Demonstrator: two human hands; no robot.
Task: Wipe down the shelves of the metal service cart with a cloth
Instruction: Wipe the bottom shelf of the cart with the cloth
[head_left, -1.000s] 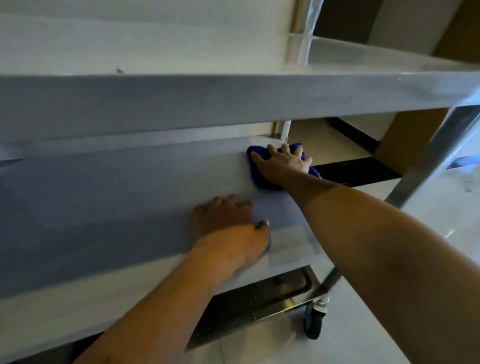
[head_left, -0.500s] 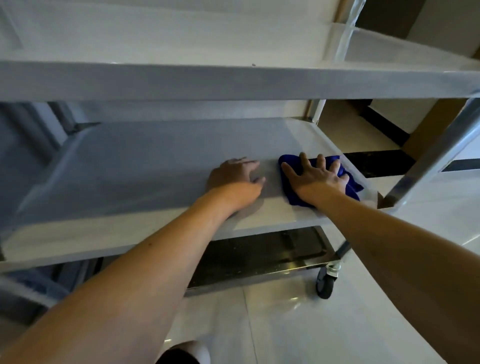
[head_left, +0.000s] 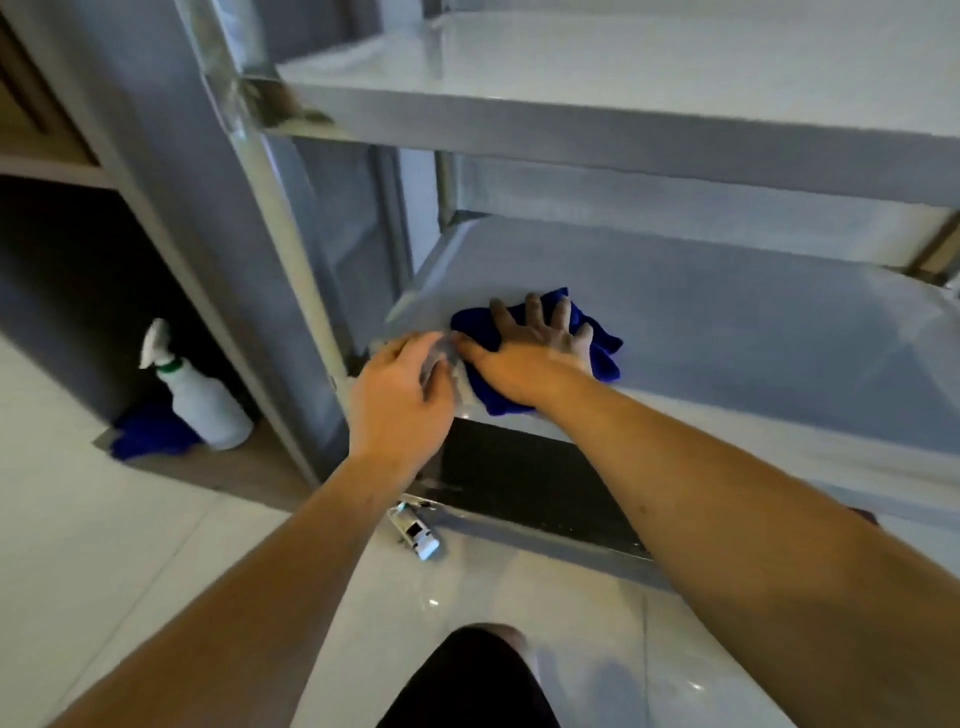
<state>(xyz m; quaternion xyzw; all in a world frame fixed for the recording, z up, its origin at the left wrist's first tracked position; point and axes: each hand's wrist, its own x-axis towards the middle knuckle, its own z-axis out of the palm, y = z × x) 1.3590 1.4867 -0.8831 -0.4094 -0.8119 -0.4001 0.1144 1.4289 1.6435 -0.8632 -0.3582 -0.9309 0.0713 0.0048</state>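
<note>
The metal service cart has a pale top shelf (head_left: 623, 78), a grey middle shelf (head_left: 753, 332) and a dark bottom shelf (head_left: 519, 483). A blue cloth (head_left: 597, 345) lies near the front left corner of the middle shelf. My right hand (head_left: 530, 353) presses flat on the cloth with fingers spread. Just left of it, almost touching, my left hand (head_left: 400, 400) curls over the shelf's front left corner beside the cart's upright post (head_left: 291, 249).
A white spray bottle (head_left: 202, 400) and a second blue cloth (head_left: 150, 436) sit on a low ledge left of the cart. A caster (head_left: 415, 532) shows under the front left corner. My knee (head_left: 467, 675) is over the glossy tiled floor.
My right hand has slid the cloth from the right end of the middle shelf to its left front corner. My left hand moved left to that corner, and the view swung left.
</note>
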